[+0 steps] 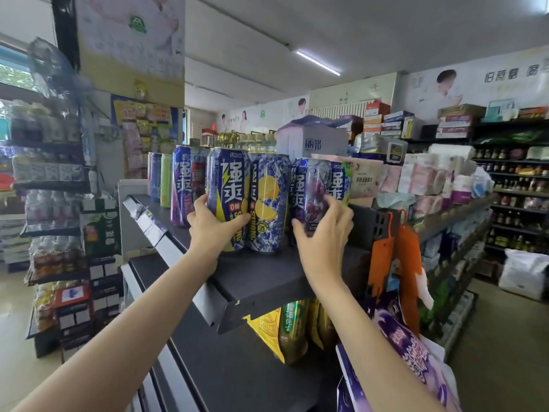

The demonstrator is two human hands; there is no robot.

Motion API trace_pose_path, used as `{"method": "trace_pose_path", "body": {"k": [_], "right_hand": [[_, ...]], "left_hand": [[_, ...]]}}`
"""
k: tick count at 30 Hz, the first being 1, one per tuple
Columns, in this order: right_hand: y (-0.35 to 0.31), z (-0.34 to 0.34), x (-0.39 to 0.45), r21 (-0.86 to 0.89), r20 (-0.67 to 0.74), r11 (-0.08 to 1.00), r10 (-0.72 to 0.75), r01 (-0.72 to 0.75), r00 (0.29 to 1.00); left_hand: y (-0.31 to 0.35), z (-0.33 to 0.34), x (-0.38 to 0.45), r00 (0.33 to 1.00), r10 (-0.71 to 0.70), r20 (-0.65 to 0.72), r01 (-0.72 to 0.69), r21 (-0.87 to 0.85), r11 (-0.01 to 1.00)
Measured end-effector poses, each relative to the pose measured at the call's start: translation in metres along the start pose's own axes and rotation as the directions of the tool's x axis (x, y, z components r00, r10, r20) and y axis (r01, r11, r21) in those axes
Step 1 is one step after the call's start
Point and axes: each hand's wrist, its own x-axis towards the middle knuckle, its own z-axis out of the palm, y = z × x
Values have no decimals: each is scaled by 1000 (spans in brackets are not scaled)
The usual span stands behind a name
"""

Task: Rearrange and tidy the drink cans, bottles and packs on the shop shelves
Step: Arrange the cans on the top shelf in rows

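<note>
Purple can [312,194] base hidden, hands gripping

White ceiling [386,31], strip light [318,63], poster-covered wall [445,87], tiled floor [505,337]

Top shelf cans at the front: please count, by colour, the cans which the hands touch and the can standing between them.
Yellow lemon cans: 2, the held lemon can in the left hand and the middle lemon can.
Purple grape can: 1, in the right hand.
Total: 3.
</note>
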Motion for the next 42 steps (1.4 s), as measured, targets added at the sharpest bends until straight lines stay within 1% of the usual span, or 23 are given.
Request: {"method": "trace_pose_path", "body": {"k": [1, 2, 3, 4, 5, 6, 8, 10, 12, 14, 16, 19, 24, 26, 29, 31, 33, 34, 35, 37, 38, 39, 42], "right_hand": [[-4, 0, -5, 54, 63, 997, -58, 54, 996], [-9, 2, -8, 102, 184, 994, -53, 35, 982], [-15, 5, -7, 111, 330, 993, -1, -38, 944], [-19, 8, -5, 79, 443, 991, 59, -105, 894], [-22, 12, -2, 29, 504, 990, 104, -137, 858], [-24, 15, -1, -10, 519, 989, 130, -145, 845], [-29, 18, 0, -42, 488, 986, 161, -162, 858], [-33, 18, -3, -75, 446, 977, 211, -199, 870], [-40, 17, -8, -138, 381, 964, 263, -227, 886], [-50, 16, -15, -212, 284, 948, 292, -237, 913], [-57, 17, -20, -257, 205, 930, 320, -264, 925], [-64, 22, -23, -334, 153, 894, 363, -298, 919], [-69, 26, -22, -472, 69, 824, 390, -314, 918], [-67, 25, -22, -458, 71, 832, 385, -313, 920], [-67, 24, -25, -406, 97, 857, 385, -316, 918], [-73, 20, -30, -391, 24, 879, 307, -274, 951], [-91, 18, -34, -324, -87, 931, 149, -170, 985], [-101, 18, -34, -273, -89, 953, 110, -130, 990], [-111, 20, -32, -222, -35, 968, 113, -118, 993], [-128, 30, -27, -153, 156, 972, 201, -177, 967], [-134, 37, -25, -165, 230, 963, 249, -215, 941], [-137, 44, -22, -206, 265, 948, 292, -242, 919], [-139, 62, -22, -296, 227, 912, 355, -283, 907]], "left_hand": [[-4, -5, 3, 998, 1, 55, -1, -2, 1000], [-6, -12, 5, 993, 16, 119, -16, -2, 1000], [-8, -18, 8, 983, 32, 180, -32, 0, 999], [-10, -24, 11, 971, 52, 235, -54, 4, 999], [-12, -28, 14, 957, 80, 280, -90, 22, 996], [-13, -33, 17, 940, 131, 315, -155, 52, 987], [-16, -37, 19, 907, 266, 327, -325, 140, 935], [-23, -37, 21, 872, 393, 291, -450, 161, 879], [-29, -36, 23, 845, 456, 282, -499, 105, 860], [-34, -35, 27, 825, 497, 270, -531, 69, 845], [-36, -34, 28, 816, 511, 268, -542, 49, 839], [-37, -36, 28, 808, 508, 299, -532, -1, 846], [-47, -46, 35, 768, 536, 351, -505, -183, 844], [-48, -49, 39, 781, 515, 352, -440, -275, 855], [-45, -57, 48, 827, 457, 328, -333, -370, 867], [-48, -60, 62, 850, 440, 291, -329, -360, 873], [-51, -61, 79, 846, 442, 299, -357, -297, 885], [-52, -61, 87, 836, 429, 342, -356, -256, 899], [-54, -59, 94, 820, 408, 401, -347, -217, 912], [-56, -52, 105, 780, 373, 502, -335, -168, 927], [-56, -49, 108, 769, 365, 524, -337, -152, 929], [-56, -47, 112, 764, 365, 533, -343, -143, 928], [-56, -45, 122, 740, 388, 550, -378, -137, 915]]}}
